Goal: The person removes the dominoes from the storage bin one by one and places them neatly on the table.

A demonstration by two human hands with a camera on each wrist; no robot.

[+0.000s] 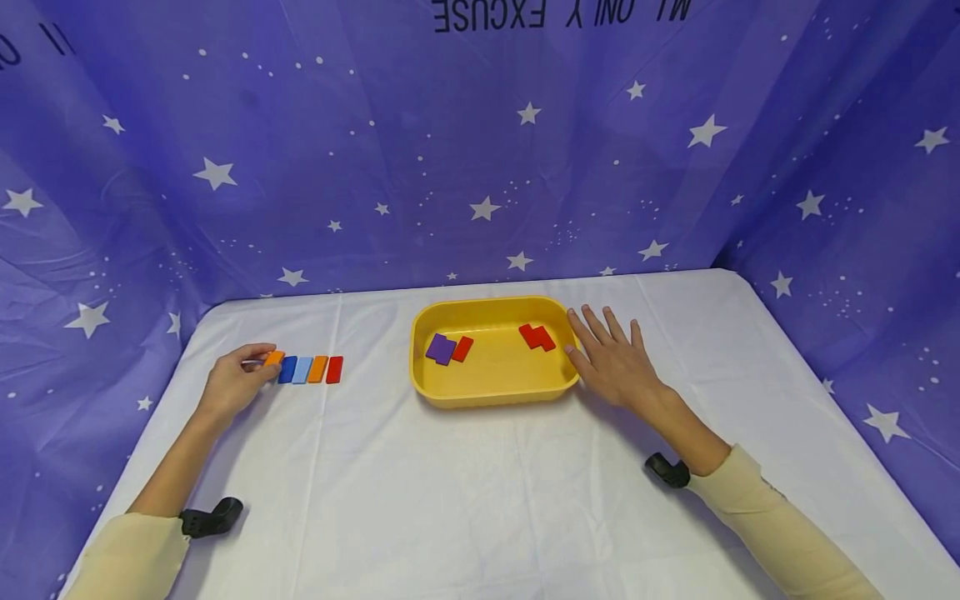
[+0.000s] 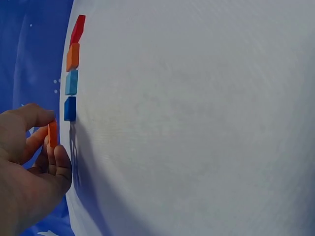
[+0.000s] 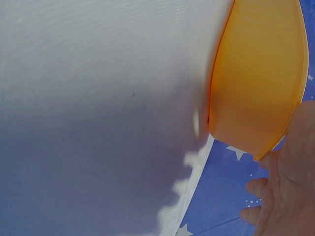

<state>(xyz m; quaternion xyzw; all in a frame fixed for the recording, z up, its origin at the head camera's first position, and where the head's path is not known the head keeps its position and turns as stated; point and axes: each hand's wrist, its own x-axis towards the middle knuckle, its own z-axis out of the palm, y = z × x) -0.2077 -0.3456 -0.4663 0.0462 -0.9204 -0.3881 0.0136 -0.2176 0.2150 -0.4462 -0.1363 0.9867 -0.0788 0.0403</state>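
I have the left hand (image 1: 228,385) stretched forward, thumb and fingers pinching an orange tile (image 1: 274,357) at the left end of a row on the white table (image 1: 450,500): one blue tile (image 1: 287,370), one light-blue tile (image 1: 302,370), a second orange tile (image 1: 318,369), one red tile (image 1: 334,369). My right hand (image 1: 618,367), fingers spread, touches the yellow tray (image 1: 487,371), which holds two purple tiles (image 1: 445,352) and three red ones (image 1: 464,348).
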